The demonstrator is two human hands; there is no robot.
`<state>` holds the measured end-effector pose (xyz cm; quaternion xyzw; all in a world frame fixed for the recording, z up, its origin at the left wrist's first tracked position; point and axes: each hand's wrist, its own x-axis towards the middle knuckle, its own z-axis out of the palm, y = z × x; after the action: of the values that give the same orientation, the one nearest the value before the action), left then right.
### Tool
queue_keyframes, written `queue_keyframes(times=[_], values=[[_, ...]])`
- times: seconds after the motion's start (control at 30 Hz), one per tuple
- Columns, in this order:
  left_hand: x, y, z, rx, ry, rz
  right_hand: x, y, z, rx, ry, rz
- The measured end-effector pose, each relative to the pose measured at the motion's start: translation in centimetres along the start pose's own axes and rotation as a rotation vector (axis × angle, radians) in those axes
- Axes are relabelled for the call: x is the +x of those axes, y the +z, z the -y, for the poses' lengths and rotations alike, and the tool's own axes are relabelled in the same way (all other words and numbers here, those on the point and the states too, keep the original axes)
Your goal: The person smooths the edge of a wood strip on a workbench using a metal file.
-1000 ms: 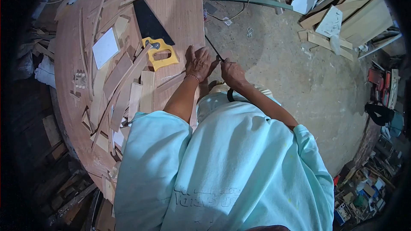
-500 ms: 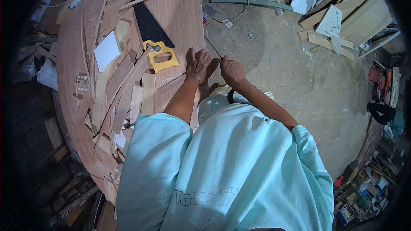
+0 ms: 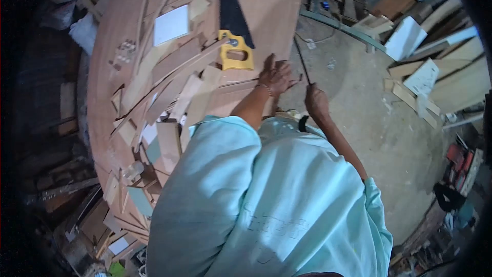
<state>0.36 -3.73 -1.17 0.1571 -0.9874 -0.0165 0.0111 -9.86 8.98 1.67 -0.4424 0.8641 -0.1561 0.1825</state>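
My right hand [image 3: 316,101] is closed round the near end of a long thin dark rod [image 3: 303,61], which points up and away beside the table edge. Its exact kind I cannot make out. At the edge of the wooden table [image 3: 274,13], my left hand [image 3: 277,78] has its fingers spread, with a gap between it and the rod. A handsaw [image 3: 236,46] with a yellow handle and black blade lies flat on the table, just beyond my left hand. Near my left wrist rests a thin wood strip [image 3: 237,83].
Wood offcuts [image 3: 182,97] and a white rectangular piece [image 3: 171,25] litter the table's left side. Boards [image 3: 461,77] lean at the right beyond the concrete floor [image 3: 359,107]. A long greenish bar [image 3: 343,29] lies across the floor ahead.
My hands have drawn apart, and the left fingers have spread away from the rod. More of the rod shows above my right hand. The whole view has shifted, moving the table rightward.
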Motion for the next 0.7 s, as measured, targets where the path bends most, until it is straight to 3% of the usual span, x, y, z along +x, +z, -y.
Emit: queue_keyframes(times=[0.2,0.27,0.57,0.67,0.7], values=[[0.8,0.7,0.3,-0.078,-0.026,0.031,-0.6,-2.2,1.5,-0.058,0.037,-0.02],[1.2,-0.6,0.3,-0.09,-0.042,0.229,-0.7,-2.2,1.6,-0.116,-0.003,-0.027],[1.0,-0.2,0.2,-0.032,-0.034,0.177,-1.5,-2.1,1.4,-0.085,0.021,0.044],[1.0,-0.7,0.2,-0.017,-0.016,0.178,-1.6,-1.4,1.2,-0.028,-0.091,-0.077],[1.0,-0.8,0.1,-0.018,-0.026,0.187,-1.6,-2.2,1.8,-0.014,-0.022,0.028]])
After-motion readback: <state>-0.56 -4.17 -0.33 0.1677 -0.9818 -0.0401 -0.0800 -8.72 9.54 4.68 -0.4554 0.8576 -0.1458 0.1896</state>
